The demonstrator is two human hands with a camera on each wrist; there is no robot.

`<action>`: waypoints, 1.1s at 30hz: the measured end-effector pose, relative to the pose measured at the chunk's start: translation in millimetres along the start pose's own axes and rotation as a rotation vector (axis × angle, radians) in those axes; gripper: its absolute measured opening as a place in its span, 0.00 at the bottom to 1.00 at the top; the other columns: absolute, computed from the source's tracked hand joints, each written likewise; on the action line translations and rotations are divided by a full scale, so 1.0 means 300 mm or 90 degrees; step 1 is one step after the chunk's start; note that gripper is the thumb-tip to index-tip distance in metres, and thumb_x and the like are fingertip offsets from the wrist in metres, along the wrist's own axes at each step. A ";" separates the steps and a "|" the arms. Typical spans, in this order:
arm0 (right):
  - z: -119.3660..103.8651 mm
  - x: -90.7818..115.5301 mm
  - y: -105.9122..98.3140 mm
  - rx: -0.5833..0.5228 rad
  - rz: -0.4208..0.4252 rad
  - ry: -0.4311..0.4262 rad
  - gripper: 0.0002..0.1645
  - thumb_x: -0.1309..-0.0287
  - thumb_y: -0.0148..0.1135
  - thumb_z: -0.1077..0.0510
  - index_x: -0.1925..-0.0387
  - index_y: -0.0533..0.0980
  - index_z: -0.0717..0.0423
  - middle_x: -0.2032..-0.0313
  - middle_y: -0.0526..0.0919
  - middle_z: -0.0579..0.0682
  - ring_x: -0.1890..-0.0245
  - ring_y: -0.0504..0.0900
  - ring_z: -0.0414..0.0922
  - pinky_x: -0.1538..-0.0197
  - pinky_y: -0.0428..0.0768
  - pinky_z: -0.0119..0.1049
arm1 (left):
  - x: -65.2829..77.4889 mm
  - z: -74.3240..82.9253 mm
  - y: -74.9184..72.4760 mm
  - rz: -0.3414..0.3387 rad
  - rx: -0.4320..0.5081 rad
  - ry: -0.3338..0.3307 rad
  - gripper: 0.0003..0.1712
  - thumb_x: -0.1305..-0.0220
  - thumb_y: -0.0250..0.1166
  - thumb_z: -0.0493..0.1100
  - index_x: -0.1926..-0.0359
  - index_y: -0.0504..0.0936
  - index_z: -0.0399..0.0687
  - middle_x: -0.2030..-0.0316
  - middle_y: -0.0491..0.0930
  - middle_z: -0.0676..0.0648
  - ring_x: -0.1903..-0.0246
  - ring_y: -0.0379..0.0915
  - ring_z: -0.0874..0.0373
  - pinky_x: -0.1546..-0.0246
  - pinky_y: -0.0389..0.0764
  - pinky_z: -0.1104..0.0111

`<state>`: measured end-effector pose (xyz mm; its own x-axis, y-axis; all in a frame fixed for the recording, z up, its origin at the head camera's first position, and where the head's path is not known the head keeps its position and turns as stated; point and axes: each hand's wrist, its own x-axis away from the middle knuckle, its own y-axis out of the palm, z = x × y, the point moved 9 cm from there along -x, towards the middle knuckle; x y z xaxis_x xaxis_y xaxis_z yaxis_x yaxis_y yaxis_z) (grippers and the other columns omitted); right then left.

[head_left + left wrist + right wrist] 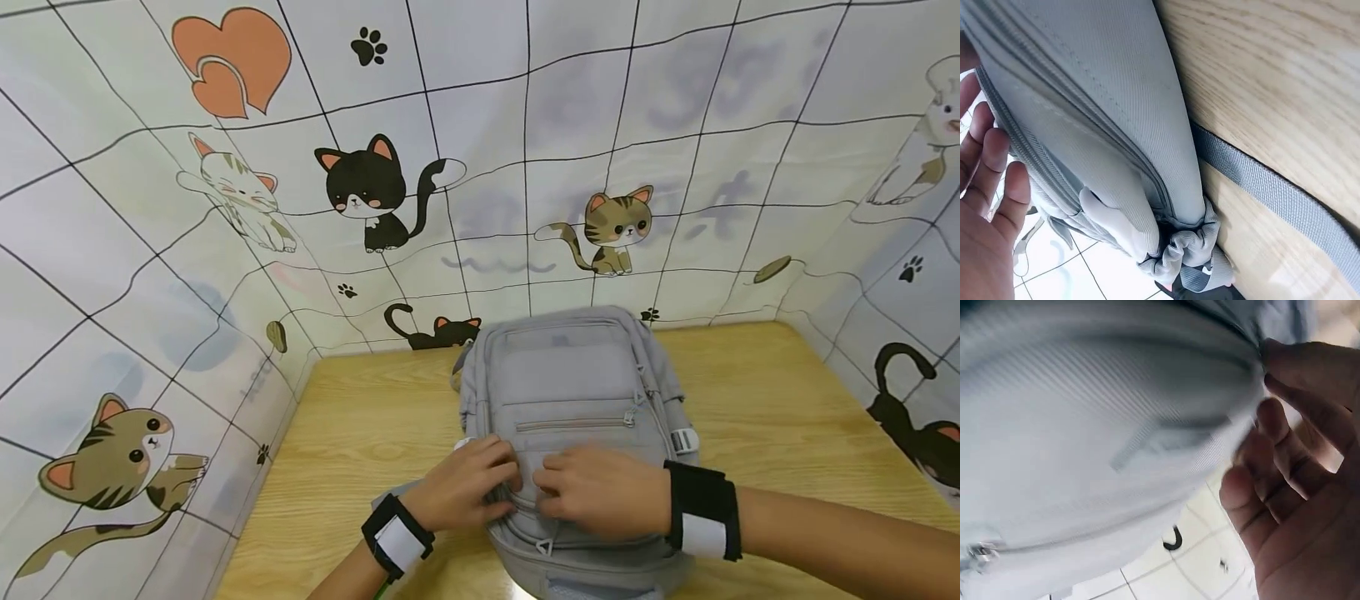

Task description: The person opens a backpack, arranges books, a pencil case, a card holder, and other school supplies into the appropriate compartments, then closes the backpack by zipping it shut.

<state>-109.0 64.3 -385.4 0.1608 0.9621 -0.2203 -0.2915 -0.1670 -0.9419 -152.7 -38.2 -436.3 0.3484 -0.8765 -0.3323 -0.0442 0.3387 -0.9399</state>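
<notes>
A grey backpack (pixel 570 367) lies front side up on a wooden table. My right hand (pixel 600 492) is over its lower front; in the right wrist view the thumb and index finger pinch the bag's edge along a seam, with the other fingers loosely bent. What lies between those fingertips is hidden. At the left edge of the lower front, my left hand (pixel 472 482) grips the bag with curled fingers, close to the right fingertips. In the left wrist view, zipper tracks (pixel 1079 100) run along the bag's side. A triangular zipper pull (pixel 544 547) hangs below the right hand.
A short zipper (pixel 573 425) crosses the bag's middle. White buckles (pixel 684 440) sit at its sides. A grey strap (pixel 1260 181) lies on the wooden table (pixel 375 408). Cat-printed sheeting (pixel 495 125) stands behind and at both sides.
</notes>
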 end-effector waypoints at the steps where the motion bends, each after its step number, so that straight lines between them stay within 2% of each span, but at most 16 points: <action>1: -0.023 0.009 0.020 0.044 -0.007 -0.010 0.09 0.42 0.77 0.49 0.65 0.81 0.35 0.69 0.74 0.37 0.74 0.63 0.34 0.70 0.60 0.27 | -0.003 0.002 0.001 -0.001 -0.010 0.009 0.15 0.39 0.81 0.52 0.59 0.81 0.60 0.56 0.76 0.57 0.57 0.69 0.64 0.53 0.75 0.70; 3: -0.054 0.022 0.056 0.129 -0.014 -0.026 0.08 0.40 0.75 0.45 0.65 0.80 0.33 0.69 0.74 0.37 0.74 0.64 0.36 0.70 0.61 0.29 | -0.010 0.008 0.007 -0.007 -0.023 0.030 0.12 0.37 0.79 0.52 0.60 0.83 0.61 0.57 0.76 0.58 0.57 0.69 0.64 0.53 0.75 0.71; 6: -0.089 0.027 0.095 0.185 -0.004 -0.055 0.06 0.34 0.68 0.41 0.65 0.79 0.32 0.69 0.75 0.36 0.74 0.67 0.35 0.69 0.62 0.30 | -0.010 0.017 0.021 -0.015 -0.020 0.046 0.09 0.34 0.78 0.51 0.62 0.84 0.62 0.58 0.77 0.59 0.58 0.69 0.65 0.54 0.74 0.72; 11: -0.125 0.025 0.113 0.181 -0.006 -0.103 0.10 0.30 0.63 0.40 0.70 0.79 0.30 0.71 0.75 0.34 0.75 0.65 0.35 0.69 0.57 0.31 | -0.014 0.009 0.020 -0.010 0.036 0.031 0.09 0.35 0.78 0.49 0.64 0.84 0.62 0.60 0.76 0.60 0.60 0.69 0.65 0.54 0.74 0.71; 15: -0.133 0.037 0.106 0.183 -0.028 -0.107 0.13 0.30 0.64 0.41 0.73 0.77 0.31 0.74 0.74 0.34 0.77 0.65 0.35 0.70 0.56 0.32 | -0.020 0.005 0.013 -0.005 0.054 0.030 0.09 0.35 0.78 0.47 0.66 0.83 0.61 0.61 0.76 0.60 0.61 0.68 0.65 0.56 0.73 0.72; 20: -0.125 0.095 0.074 0.174 -0.062 -0.063 0.12 0.34 0.68 0.42 0.73 0.79 0.32 0.76 0.73 0.34 0.78 0.68 0.34 0.73 0.61 0.31 | -0.018 -0.006 0.002 0.008 0.055 0.032 0.10 0.37 0.78 0.46 0.67 0.83 0.61 0.62 0.76 0.59 0.62 0.67 0.65 0.56 0.73 0.72; 23: -0.106 0.160 0.060 0.164 -0.090 -0.015 0.12 0.41 0.75 0.44 0.75 0.79 0.34 0.77 0.74 0.34 0.81 0.69 0.35 0.76 0.63 0.32 | -0.017 -0.011 -0.001 0.012 0.056 0.034 0.10 0.37 0.78 0.47 0.67 0.83 0.61 0.62 0.75 0.59 0.61 0.67 0.65 0.56 0.73 0.72; 26: -0.085 0.222 0.049 0.134 -0.102 0.028 0.15 0.49 0.80 0.48 0.77 0.78 0.36 0.78 0.75 0.34 0.84 0.68 0.36 0.78 0.60 0.33 | -0.016 -0.010 0.000 0.009 0.050 0.039 0.10 0.37 0.78 0.47 0.67 0.83 0.61 0.62 0.75 0.59 0.61 0.67 0.65 0.55 0.73 0.72; 29: -0.070 0.259 0.041 0.071 -0.077 0.069 0.18 0.51 0.80 0.48 0.79 0.75 0.37 0.80 0.73 0.33 0.86 0.64 0.35 0.79 0.55 0.32 | -0.021 -0.004 -0.001 0.007 0.040 0.039 0.11 0.38 0.78 0.47 0.67 0.82 0.62 0.62 0.74 0.59 0.61 0.66 0.65 0.55 0.73 0.71; 33: -0.063 0.279 0.042 -0.008 -0.030 0.117 0.19 0.44 0.79 0.44 0.78 0.75 0.38 0.81 0.72 0.33 0.86 0.62 0.31 0.79 0.52 0.29 | -0.045 0.032 0.003 0.005 0.021 0.046 0.12 0.39 0.78 0.50 0.66 0.81 0.62 0.61 0.75 0.58 0.60 0.67 0.64 0.54 0.72 0.69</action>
<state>-81.3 138.8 -420.5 0.3440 0.9133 -0.2179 -0.2685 -0.1267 -0.9549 -148.5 -22.7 -431.8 0.2797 -0.8956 -0.3460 -0.0151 0.3563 -0.9343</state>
